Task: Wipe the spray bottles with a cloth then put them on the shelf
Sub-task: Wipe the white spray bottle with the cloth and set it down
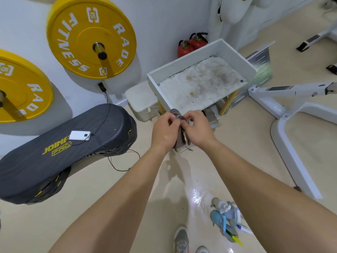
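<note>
The spray bottles stand in a small cluster on the floor, low on my right side, just beside the shoe. They look like plastic, bluish and grey with trigger heads, but they are blurred, so I cannot tell how many there are or which way their long axis leans. From the hands they lie downward and back toward the body, well apart. I judge the right hand is the nearer one to reach them.

Both hands are raised in front of the shelf. The left hand and the right hand pinch the upper edge of the cloth with curled fingers. The cloth is soft, brownish-grey, and hangs down between them in folds.

The shelf top is a white tray with a raised rim. Its bottom surface is stained and nothing stands on it.
</note>
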Tool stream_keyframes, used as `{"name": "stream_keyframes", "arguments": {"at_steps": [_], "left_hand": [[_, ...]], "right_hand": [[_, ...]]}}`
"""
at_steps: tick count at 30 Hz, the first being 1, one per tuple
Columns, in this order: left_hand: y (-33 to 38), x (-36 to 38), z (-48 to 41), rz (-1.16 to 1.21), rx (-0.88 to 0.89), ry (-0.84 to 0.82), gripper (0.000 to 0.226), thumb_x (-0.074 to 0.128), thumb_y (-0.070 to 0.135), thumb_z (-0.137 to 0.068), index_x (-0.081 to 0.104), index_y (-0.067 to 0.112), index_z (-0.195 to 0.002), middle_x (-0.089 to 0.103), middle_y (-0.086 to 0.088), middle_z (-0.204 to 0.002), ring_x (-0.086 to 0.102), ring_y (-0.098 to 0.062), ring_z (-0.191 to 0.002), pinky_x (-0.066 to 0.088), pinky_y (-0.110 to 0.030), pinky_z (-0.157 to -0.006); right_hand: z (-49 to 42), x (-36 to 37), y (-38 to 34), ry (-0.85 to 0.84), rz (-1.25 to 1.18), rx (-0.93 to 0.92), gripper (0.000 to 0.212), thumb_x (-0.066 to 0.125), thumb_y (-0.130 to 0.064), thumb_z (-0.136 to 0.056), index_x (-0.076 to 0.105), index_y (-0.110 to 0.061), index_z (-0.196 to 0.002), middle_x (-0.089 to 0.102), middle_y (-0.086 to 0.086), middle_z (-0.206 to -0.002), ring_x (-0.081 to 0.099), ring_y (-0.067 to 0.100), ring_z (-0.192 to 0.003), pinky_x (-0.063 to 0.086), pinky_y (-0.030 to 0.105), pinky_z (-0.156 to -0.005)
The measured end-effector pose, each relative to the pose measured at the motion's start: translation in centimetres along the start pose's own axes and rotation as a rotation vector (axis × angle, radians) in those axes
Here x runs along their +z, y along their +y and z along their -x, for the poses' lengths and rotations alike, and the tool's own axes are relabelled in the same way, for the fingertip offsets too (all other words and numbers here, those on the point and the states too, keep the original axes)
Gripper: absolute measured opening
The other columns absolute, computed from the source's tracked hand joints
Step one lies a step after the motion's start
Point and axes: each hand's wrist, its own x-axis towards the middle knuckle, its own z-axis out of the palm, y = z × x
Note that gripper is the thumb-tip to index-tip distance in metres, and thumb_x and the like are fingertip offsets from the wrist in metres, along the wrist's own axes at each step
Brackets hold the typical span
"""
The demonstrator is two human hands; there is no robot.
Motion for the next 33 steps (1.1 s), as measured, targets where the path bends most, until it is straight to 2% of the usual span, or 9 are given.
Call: {"name": "stream_keyframes", "arguments": {"at_steps": [3,8,11,14,17,21,25,30,33], "left_hand": [[2.2,-0.1,4.2,0.074,-0.112,-0.06,0.009,0.058,0.021,-0.095,0.058,0.016,-0.087,0.057,0.008,-0.077,0.052,-0.006,-0.069,0.038,-0.016,-0.059],[4.9,1.8,11.2,0.047,-0.166,-0.192,0.011,0.058,0.022,-0.097,0.062,0.015,-0.105,0.06,0.01,-0.091,0.057,-0.009,-0.087,0.044,-0.023,-0.072],[6.0,3.6,15.1,-0.014,-0.162,-0.264,0.011,0.06,0.022,-0.095,0.066,0.015,-0.101,0.065,0.003,-0.095,0.062,-0.017,-0.093,0.05,-0.03,-0.079],[7.6,5.7,19.6,-0.095,-0.114,-0.33,0.012,0.059,0.02,-0.095,0.069,0.014,-0.092,0.065,0.001,-0.087,0.059,-0.015,-0.083,0.043,-0.02,-0.066],[8.7,8.5,24.3,-0.152,-0.085,-0.361,0.018,0.057,0.021,-0.096,0.069,0.012,-0.086,0.066,-0.004,-0.08,0.059,-0.02,-0.081,0.043,-0.028,-0.066],[9.5,12.5,30.0,-0.197,-0.098,-0.345,0.021,0.053,0.024,-0.098,0.068,0.01,-0.093,0.07,-0.008,-0.089,0.063,-0.026,-0.088,0.045,-0.032,-0.074],[9.7,15.0,33.6,-0.239,-0.131,-0.364,0.013,0.051,0.017,-0.096,0.063,0.012,-0.097,0.068,-0.011,-0.099,0.062,-0.031,-0.099,0.046,-0.034,-0.084],[9.6,15.9,33.8,-0.24,-0.142,-0.395,0.009,0.051,0.016,-0.095,0.056,0.021,-0.1,0.069,-0.011,-0.097,0.064,-0.03,-0.093,0.045,-0.031,-0.073],[9.8,16.4,32.4,-0.269,-0.101,-0.406,0.004,0.051,0.02,-0.099,0.052,0.022,-0.102,0.063,-0.005,-0.095,0.059,-0.026,-0.09,0.039,-0.031,-0.069]], "right_hand": [[4.9,-2.4,-0.2,-0.027,-0.098,0.102,0.014,0.056,-0.031,-0.099,0.056,-0.022,-0.089,0.066,-0.004,-0.087,0.063,0.019,-0.085,0.051,0.04,-0.08],[12.7,-7.4,1.9,-0.02,-0.174,0.213,0.021,0.063,-0.036,-0.097,0.06,-0.018,-0.086,0.067,-0.003,-0.07,0.064,0.016,-0.069,0.048,0.033,-0.066],[17.1,-10.8,3.9,-0.063,-0.179,0.252,0.028,0.067,-0.039,-0.095,0.066,-0.016,-0.079,0.069,-0.004,-0.069,0.064,0.012,-0.065,0.046,0.028,-0.063],[21.0,-14.7,5.4,-0.072,-0.158,0.231,0.034,0.068,-0.035,-0.094,0.062,-0.021,-0.064,0.061,-0.012,-0.06,0.054,0.002,-0.057,0.041,0.02,-0.059],[24.4,-18.1,7.5,-0.075,-0.147,0.219,0.036,0.07,-0.035,-0.093,0.061,-0.019,-0.062,0.056,-0.01,-0.056,0.049,0.004,-0.053,0.039,0.022,-0.057],[28.6,-22.1,10.3,-0.099,-0.119,0.246,0.032,0.072,-0.032,-0.088,0.067,-0.002,-0.078,0.059,0.0,-0.066,0.053,0.013,-0.063,0.041,0.028,-0.062],[31.1,-24.9,12.1,-0.222,-0.056,0.286,0.016,0.063,-0.013,-0.083,0.061,-0.016,-0.068,0.057,-0.001,-0.067,0.052,0.018,-0.072,0.041,0.029,-0.065],[31.4,-26.4,13.5,-0.301,0.116,0.302,0.013,0.059,-0.01,-0.086,0.062,-0.019,-0.077,0.062,0.0,-0.076,0.055,0.019,-0.079,0.04,0.027,-0.064],[30.5,-26.5,14.1,-0.363,0.254,0.281,0.015,0.054,-0.008,-0.089,0.064,-0.019,-0.087,0.064,0.005,-0.088,0.055,0.024,-0.088,0.037,0.025,-0.073]]}}
